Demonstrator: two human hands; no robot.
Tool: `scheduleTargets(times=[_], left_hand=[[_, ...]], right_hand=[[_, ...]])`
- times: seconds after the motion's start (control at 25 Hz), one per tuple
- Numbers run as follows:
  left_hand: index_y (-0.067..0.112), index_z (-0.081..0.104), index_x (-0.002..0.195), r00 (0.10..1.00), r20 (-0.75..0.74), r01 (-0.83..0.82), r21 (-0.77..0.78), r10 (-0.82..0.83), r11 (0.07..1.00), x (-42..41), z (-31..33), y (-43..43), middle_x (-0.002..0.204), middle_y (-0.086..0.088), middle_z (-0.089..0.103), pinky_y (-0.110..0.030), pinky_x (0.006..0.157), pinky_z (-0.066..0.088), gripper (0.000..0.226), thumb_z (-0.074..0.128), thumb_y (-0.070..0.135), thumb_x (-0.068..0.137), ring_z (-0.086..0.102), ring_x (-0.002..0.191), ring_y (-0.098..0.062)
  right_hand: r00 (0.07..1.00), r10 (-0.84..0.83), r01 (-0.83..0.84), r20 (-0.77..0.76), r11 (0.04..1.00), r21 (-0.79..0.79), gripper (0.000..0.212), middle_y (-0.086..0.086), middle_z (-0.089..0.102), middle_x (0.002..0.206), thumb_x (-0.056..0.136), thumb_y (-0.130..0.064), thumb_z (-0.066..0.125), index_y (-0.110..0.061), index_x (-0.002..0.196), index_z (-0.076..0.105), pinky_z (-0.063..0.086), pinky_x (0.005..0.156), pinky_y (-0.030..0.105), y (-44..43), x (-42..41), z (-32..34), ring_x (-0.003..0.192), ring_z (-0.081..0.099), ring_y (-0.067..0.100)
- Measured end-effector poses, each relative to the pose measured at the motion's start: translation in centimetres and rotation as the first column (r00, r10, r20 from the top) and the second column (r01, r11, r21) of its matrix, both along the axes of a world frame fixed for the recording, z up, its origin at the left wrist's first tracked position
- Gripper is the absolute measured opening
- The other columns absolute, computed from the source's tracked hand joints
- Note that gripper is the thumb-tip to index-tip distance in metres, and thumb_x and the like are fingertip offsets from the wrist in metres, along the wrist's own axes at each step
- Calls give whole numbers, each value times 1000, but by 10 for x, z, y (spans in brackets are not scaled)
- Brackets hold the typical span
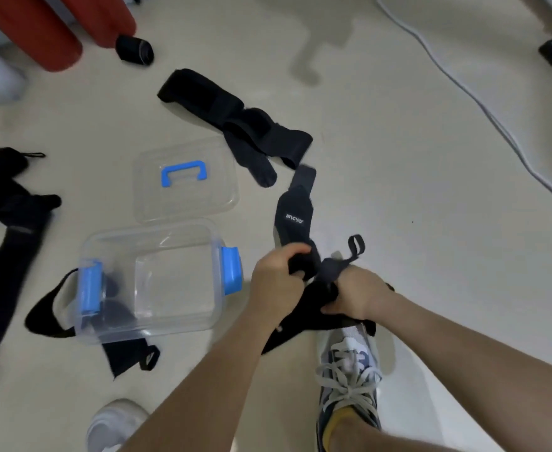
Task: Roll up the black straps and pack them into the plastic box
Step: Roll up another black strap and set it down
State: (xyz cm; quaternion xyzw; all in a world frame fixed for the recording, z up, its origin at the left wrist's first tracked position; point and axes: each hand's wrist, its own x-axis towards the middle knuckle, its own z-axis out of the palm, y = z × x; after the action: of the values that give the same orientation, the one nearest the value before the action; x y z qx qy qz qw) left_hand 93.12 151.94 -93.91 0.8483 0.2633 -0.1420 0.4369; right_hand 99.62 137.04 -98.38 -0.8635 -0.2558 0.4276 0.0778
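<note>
While the left hand point(276, 278) clutches the black strap point(295, 220), the right hand point(354, 293) pinches it too (both grips closed).

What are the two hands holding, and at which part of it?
Both grip one black strap at its near, bunched end: left hand beside right hand, next to the small loop.

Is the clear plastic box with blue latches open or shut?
Open. The clear plastic box has no lid on; its clear, blue-handled lid lies on the floor beyond it.
</note>
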Motion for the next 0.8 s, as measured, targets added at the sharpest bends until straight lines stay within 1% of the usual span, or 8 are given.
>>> scheduleTargets(times=[0.04,0.12,0.2,0.28,0.48,0.64,0.72,0.8], left_hand=[[25,67,120,991,110,-69,-70,76,995,2,31,1,114,8,64,-19,98,43,51,59,-9,83,60,112,-13],[25,68,121,932,303,-141,-199,198,970,4,108,15,118,8,64,-20,101,46,58,54,-16,82,60,113,-8],[28,66,123,853,457,-149,-252,253,956,-5,190,30,123,9,66,-17,98,49,70,49,-23,79,61,114,-2],[32,64,123,767,585,-132,-260,265,957,-28,274,45,129,8,65,-19,95,51,78,47,-26,75,61,116,-1],[29,66,119,604,747,-62,-302,277,951,-131,432,50,122,3,70,-30,84,55,85,45,-22,56,65,115,-16],[36,58,133,643,765,-193,113,39,975,-217,490,43,125,24,62,-28,103,50,93,45,-28,67,57,119,3],[35,53,139,644,764,-300,290,-31,909,-250,499,40,129,23,57,-19,107,42,92,41,-26,72,51,120,8],[32,51,141,585,811,-439,317,-1,840,-278,500,41,133,17,55,-16,109,39,89,39,-24,73,47,126,4]], right_hand=[[986,-162,166,-46,980,114,24,8,67,83,80,-28,71,-8,89,63,45,63,30,1,4,16,76,61,23],[829,-478,551,-291,787,279,21,9,49,60,81,-9,65,-6,65,53,35,50,26,9,15,74,55,46,17],[707,-512,700,-488,602,384,22,8,42,57,81,0,59,-9,63,50,31,47,23,17,21,153,52,40,18],[752,-367,647,-548,569,507,26,4,45,57,81,4,55,-14,64,49,33,46,21,24,21,242,52,41,16],[960,-121,275,-252,557,784,33,-4,53,55,78,11,46,-17,88,59,41,47,19,37,-43,435,47,48,10],[952,141,170,-270,489,855,67,-9,62,66,73,12,41,-27,124,61,44,49,14,41,-129,508,48,56,1],[933,266,85,-244,496,864,69,-16,68,71,60,2,47,-34,115,68,45,65,17,57,-163,510,61,60,0],[899,414,-109,-142,526,843,56,-14,73,84,55,-3,49,-31,94,78,44,77,21,71,-192,494,74,61,2]])
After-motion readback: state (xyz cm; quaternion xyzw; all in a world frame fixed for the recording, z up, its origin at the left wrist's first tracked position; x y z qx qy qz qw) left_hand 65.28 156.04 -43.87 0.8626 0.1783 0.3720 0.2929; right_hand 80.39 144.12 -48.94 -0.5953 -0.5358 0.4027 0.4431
